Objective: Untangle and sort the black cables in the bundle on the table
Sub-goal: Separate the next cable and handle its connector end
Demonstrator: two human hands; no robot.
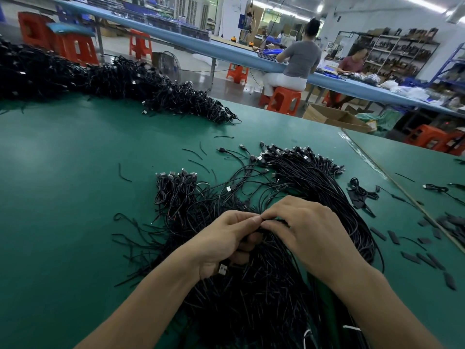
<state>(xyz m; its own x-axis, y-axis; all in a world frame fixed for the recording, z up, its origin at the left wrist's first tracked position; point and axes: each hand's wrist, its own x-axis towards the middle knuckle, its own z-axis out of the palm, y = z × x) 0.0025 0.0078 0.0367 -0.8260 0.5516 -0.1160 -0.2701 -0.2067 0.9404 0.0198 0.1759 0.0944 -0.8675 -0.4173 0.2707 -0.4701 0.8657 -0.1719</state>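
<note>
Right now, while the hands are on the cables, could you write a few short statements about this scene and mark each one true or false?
1. The left hand and the right hand both pinch strands of the cable bundle. True.
2. The table has a red surface. False: it is green.
3. A USB plug shows under the left hand. True.
4. The bundle is the only group of cables on the table. False: a large cable heap lies along the far left edge.
5. A person in a grey top sits on an orange stool at the next table. True.
</note>
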